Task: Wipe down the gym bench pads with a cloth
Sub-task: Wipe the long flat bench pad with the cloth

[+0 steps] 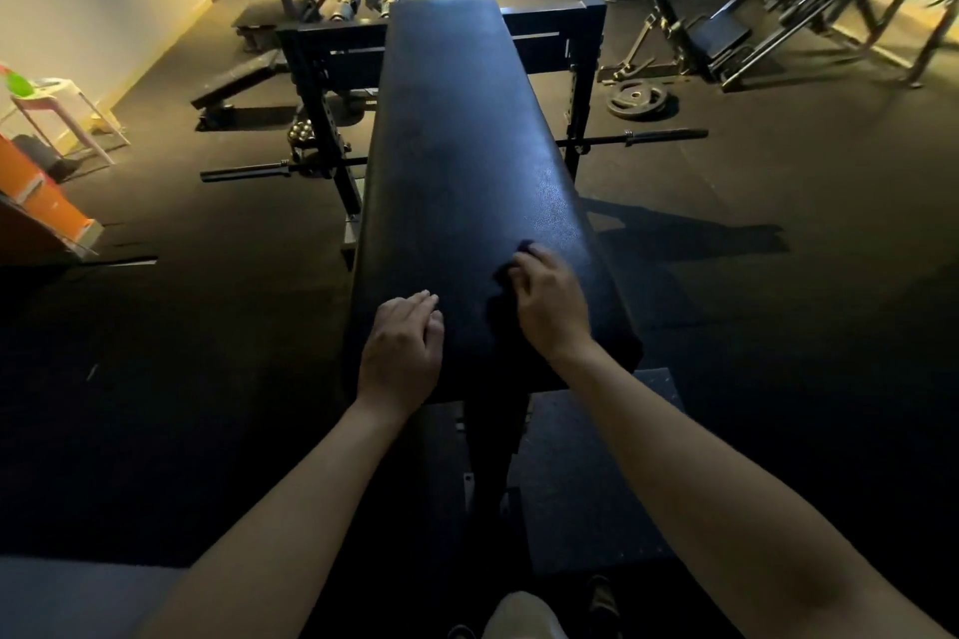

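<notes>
A dim gym is shown, with dark rubber floor (726, 327) and racks and machines at the back. A long black bench pad (456, 145) runs away from the camera down the middle of the view.

The cloth (504, 271) is dark and lies bunched on the near right part of the pad, mostly hidden under the right hand (550, 306). It is gripped by that hand's curled fingers and pressed onto the vinyl. The left hand (402, 348) is rested on the near left edge of the pad, its fingers loosely bent and nothing held, likely as a brace.

Progress, as a judgement: wiping is under way at the near end only. A faint speckled sheen is seen on the pad just beyond the cloth, but whether that is moisture or reflected light cannot be told, so no part can be called finished. The middle and far stretch of the top, the pad's sides and any other pads are taken as left to do.

A barbell (633, 136) is seen behind the bench on the rack, and a weight plate (641, 100) lies flat on the floor to the right. A white stool (57, 109) stands by the left wall.

Writing: no brand, label or text can be read — too dark and too small.
</notes>
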Motion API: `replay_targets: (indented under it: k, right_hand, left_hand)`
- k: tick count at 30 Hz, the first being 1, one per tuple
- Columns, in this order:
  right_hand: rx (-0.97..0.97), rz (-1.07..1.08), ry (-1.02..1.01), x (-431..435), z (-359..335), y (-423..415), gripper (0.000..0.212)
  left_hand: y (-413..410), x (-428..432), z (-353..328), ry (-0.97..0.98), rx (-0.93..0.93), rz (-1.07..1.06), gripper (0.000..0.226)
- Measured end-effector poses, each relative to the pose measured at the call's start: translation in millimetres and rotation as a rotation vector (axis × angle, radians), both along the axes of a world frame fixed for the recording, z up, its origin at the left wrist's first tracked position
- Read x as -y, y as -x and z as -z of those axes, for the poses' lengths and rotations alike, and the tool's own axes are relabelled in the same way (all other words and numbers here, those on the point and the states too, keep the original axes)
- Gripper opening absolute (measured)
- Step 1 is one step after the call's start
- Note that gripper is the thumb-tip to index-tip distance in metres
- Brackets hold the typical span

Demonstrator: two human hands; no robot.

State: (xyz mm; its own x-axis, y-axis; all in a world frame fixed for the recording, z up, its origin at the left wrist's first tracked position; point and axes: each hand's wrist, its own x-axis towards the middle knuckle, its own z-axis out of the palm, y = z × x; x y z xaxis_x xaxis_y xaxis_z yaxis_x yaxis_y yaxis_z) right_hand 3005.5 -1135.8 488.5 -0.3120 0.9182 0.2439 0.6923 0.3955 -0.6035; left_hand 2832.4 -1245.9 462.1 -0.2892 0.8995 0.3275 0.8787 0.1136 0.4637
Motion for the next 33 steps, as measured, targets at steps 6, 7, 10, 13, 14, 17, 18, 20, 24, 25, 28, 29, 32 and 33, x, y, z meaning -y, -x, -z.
replay_targets:
  k: [6, 7, 10, 13, 14, 17, 18, 20, 24, 25, 28, 29, 32, 33]
  right_hand:
    - [0.121, 0.089, 0.145, 8.4, 2.9, 28.6, 0.044]
    - [0.111, 0.053, 0.132, 16.8, 2.1, 40.3, 0.044]
    - [0.086, -0.077, 0.093, 41.2, -1.5, 74.4, 0.043]
    - [0.044, -0.232, 0.092, 56.9, -0.8, 91.8, 0.038]
    - [0.023, -0.294, 0.096, 60.0, 0.9, 92.1, 0.036]
    - [-0.059, -0.372, 0.073, 56.4, 3.1, 81.6, 0.030]
    - [-0.074, -0.309, 0.027, 48.7, 1.5, 78.7, 0.029]
    - [-0.095, -0.073, -0.013, 27.2, -1.4, 75.1, 0.032]
    - [0.056, 0.078, 0.196, 0.8, -2.4, 89.6, 0.052]
    - [0.097, 0.025, 0.194, 2.1, -1.5, 98.2, 0.052]
    - [0.067, -0.211, 0.186, 21.2, -4.2, 125.1, 0.044]
    - [0.044, -0.270, 0.183, 29.2, -2.7, 130.9, 0.042]
    - [-0.022, -0.328, 0.154, 32.9, 1.5, 129.6, 0.038]
    - [-0.024, -0.319, 0.129, 26.4, 0.9, 126.0, 0.036]
  left_hand:
    - [24.6, 10.2, -0.5, -0.009, 0.019, -0.053, 0.042]
    - [24.3, 11.0, 0.0, -0.023, 0.060, -0.062, 0.040]
    - [31.9, 12.9, -2.9, -0.053, 0.179, -0.092, 0.038]
    - [41.4, 21.4, 0.0, -0.070, 0.187, -0.053, 0.041]
    - [43.4, 24.4, 2.2, -0.080, 0.190, -0.048, 0.042]
    - [47.2, 29.6, 9.8, -0.085, 0.190, -0.028, 0.045]
    - [48.7, 29.3, 10.9, -0.081, 0.189, -0.022, 0.048]
    - [50.1, 28.9, 10.2, -0.082, 0.177, -0.019, 0.054]
    - [47.0, 28.7, 5.5, -0.039, 0.174, -0.041, 0.046]
    - [47.5, 27.6, 5.5, -0.025, 0.186, -0.050, 0.043]
    - [51.8, 19.6, 3.5, -0.017, 0.253, -0.068, 0.040]
    - [53.3, 16.1, 1.8, -0.020, 0.267, -0.083, 0.039]
    - [54.9, 8.4, -2.2, -0.070, 0.270, -0.125, 0.035]
    - [54.1, 7.4, -1.1, -0.086, 0.251, -0.119, 0.036]
